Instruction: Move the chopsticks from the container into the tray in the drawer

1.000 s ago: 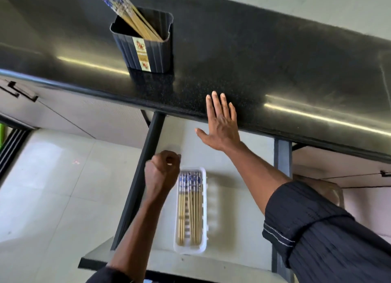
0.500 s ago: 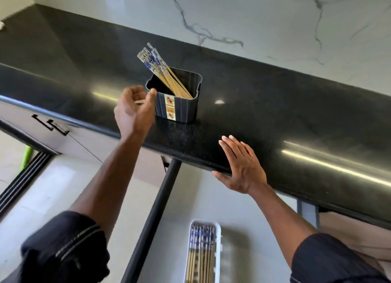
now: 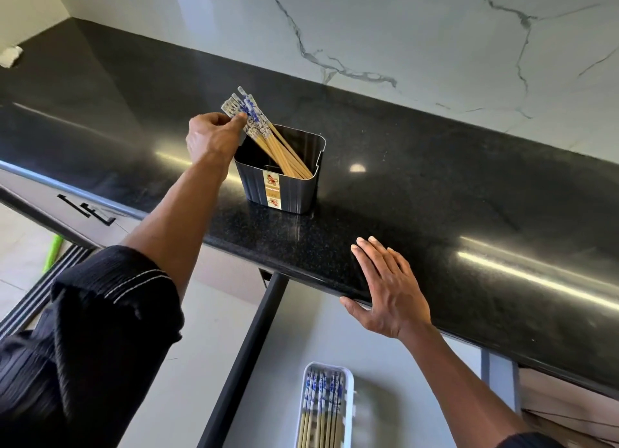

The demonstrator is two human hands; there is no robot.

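A dark ribbed container (image 3: 284,193) stands on the black countertop (image 3: 435,186). Several wooden chopsticks (image 3: 268,139) with blue-and-white patterned tops lean out of it to the left. My left hand (image 3: 211,136) reaches over the container's left rim, thumb and fingers pinched on the patterned tops. My right hand (image 3: 388,290) lies flat and open on the counter's front edge. Below, in the pulled-out drawer (image 3: 301,340), a white tray (image 3: 348,380) holds several chopsticks laid side by side; its lower end is cut off by the frame.
A marble-patterned wall (image 3: 402,29) rises behind the counter. A crumpled white cloth (image 3: 10,57) lies at the far left. Cabinet fronts with black handles (image 3: 87,210) sit under the counter on the left. A green stick (image 3: 53,250) stands on the floor.
My left hand rose from the tray in the drawer to the container and closed on the chopstick tops. The view tilted up. My right hand stayed on the counter edge.
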